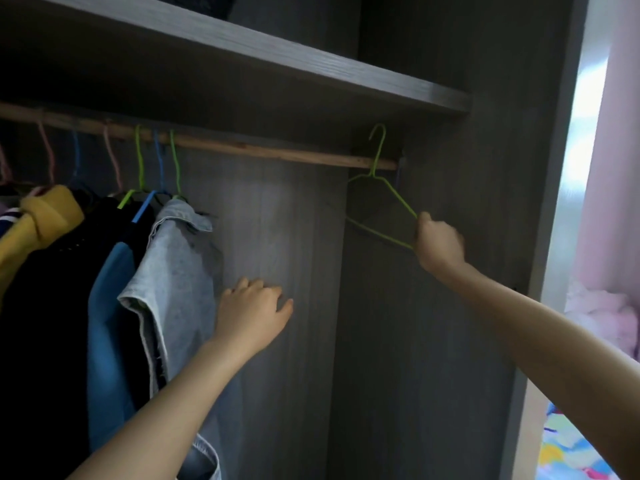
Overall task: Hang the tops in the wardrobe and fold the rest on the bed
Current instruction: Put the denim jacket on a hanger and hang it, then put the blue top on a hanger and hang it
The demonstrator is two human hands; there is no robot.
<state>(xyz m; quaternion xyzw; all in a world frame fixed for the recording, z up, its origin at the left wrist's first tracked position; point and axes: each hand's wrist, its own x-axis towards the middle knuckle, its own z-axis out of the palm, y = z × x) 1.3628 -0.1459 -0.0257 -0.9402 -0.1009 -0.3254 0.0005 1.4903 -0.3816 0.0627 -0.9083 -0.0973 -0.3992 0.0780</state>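
Observation:
Inside the grey wardrobe a wooden rail (277, 152) runs under a shelf. My right hand (438, 242) grips the right corner of an empty green wire hanger (375, 161), whose hook is lifted above the rail's right end. Beside a grey denim garment (173, 271) hanging on the rail, my left hand (251, 315) is held with loosely spread fingers and holds nothing. Further left hang a blue top (107, 323), dark clothes (41, 306) and a yellow garment (38, 220) on coloured hangers.
The grey shelf (311, 74) sits just above the rail. The wardrobe's right side panel (485, 237) stands close behind the hanger. Pink fabric (602, 306) and a colourful cloth (568, 445) show at the right edge outside the wardrobe.

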